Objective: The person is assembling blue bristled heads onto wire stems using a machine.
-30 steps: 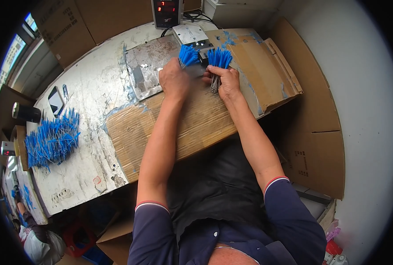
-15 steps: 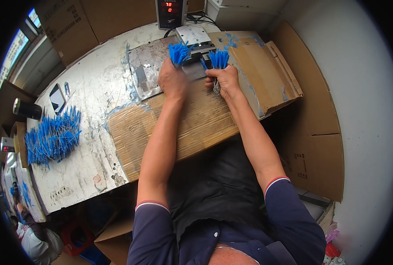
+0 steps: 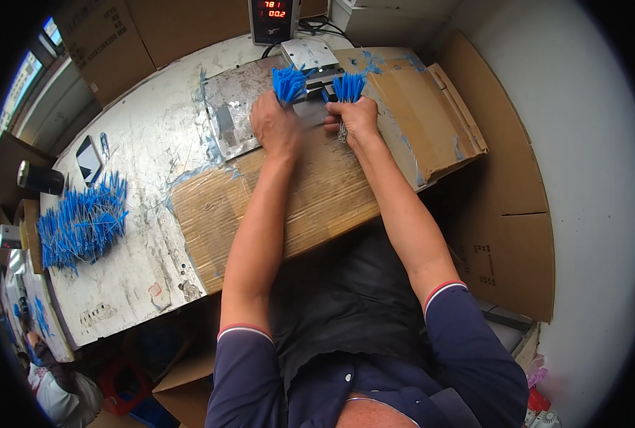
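Observation:
In my left hand (image 3: 274,126) is a bundle of thin pieces with blue ends (image 3: 287,84), the blue ends fanning out above my closed fingers. My right hand (image 3: 359,120) grips a second bundle of blue-ended pieces (image 3: 349,87), whose thin silvery ends stick out below the fist. One blue piece (image 3: 325,95) stands apart from that bundle, close to my right thumb and a small metal machine (image 3: 321,80) with a pale top. Both hands are just in front of this machine, over a metal plate and brown cardboard. My left fingers are partly hidden and slightly blurred.
A large heap of blue-ended pieces (image 3: 85,221) lies on the white worktable (image 3: 146,250) at left, near a phone (image 3: 89,161) and a black cylinder (image 3: 40,177). A counter with red digits (image 3: 274,21) stands behind the machine. Cardboard (image 3: 431,128) lies at right; another person (image 3: 57,389) is far left.
My right hand has shifted slightly up and to the left with its bundle, nearer the machine. The left hand has hardly moved. The red digits on the counter look different.

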